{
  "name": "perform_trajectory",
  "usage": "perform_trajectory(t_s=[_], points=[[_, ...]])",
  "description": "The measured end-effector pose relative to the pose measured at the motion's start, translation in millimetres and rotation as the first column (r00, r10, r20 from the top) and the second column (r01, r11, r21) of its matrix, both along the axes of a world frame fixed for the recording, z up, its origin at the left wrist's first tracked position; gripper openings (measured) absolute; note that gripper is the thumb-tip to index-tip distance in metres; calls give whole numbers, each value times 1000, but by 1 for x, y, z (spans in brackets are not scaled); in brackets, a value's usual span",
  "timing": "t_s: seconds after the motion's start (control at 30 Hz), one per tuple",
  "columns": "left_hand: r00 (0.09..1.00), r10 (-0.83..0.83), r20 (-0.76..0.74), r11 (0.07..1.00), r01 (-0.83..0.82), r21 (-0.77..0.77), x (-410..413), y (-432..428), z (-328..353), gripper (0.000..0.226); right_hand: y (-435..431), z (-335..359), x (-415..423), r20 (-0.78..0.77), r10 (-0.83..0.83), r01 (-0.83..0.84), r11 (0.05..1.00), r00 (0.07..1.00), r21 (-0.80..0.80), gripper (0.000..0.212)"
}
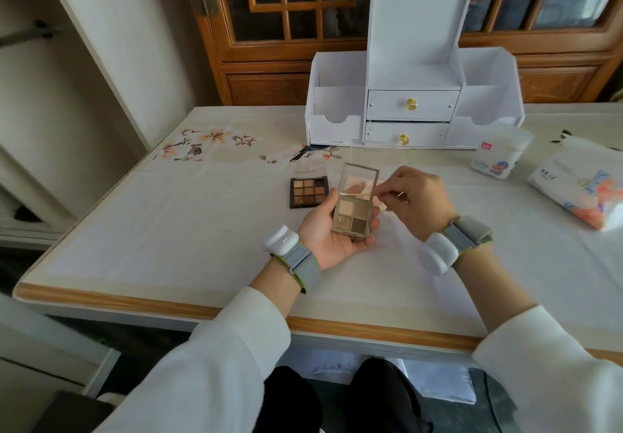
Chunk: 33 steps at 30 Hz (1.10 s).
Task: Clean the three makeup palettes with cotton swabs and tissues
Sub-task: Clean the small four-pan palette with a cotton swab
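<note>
My left hand (325,235) holds a small four-pan palette (354,218) above the table, palm up, with its clear lid standing open. My right hand (413,198) pinches a cotton swab (357,193) whose shaft lies across the palette's hinge line. A dark palette (308,191) with several brown pans lies open on the table just left of my hands. A third palette is not visible, apart from something pinkish seen through the clear lid.
A white desk organiser (413,108) with two drawers stands at the back. To the right stand a cotton swab box (499,157) and a soft tissue pack (581,193). The table's wooden front edge (371,329) runs near my lap.
</note>
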<state>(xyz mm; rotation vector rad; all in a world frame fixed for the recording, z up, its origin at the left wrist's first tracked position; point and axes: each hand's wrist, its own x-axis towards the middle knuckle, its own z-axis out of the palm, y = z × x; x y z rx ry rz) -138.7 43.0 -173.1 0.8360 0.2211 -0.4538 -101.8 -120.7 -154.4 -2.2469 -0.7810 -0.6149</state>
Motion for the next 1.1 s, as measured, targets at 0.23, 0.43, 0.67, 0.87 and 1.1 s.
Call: perform_trajectory(t_s=[0.23, 0.43, 0.67, 0.87, 1.1], points=[[1000, 14, -3, 1000, -14, 12, -1, -1, 3, 48, -1, 5, 6, 73, 29, -27, 999, 997, -30, 14], [1000, -2, 3, 999, 1, 40, -1, -2, 2, 49, -6, 5, 10, 119, -47, 40, 998, 992, 58, 13], [999, -19, 41, 999, 17, 47, -2, -2, 2, 46, -4, 2, 13, 160, -110, 93, 990, 981, 108, 12], [999, -29, 20, 998, 27, 59, -1, -1, 1, 52, -6, -2, 6, 109, 49, -50, 999, 993, 5, 13], [998, -41, 50, 995, 36, 93, -4, -5, 4, 46, -11, 2, 10, 197, -118, 96, 988, 973, 118, 12]])
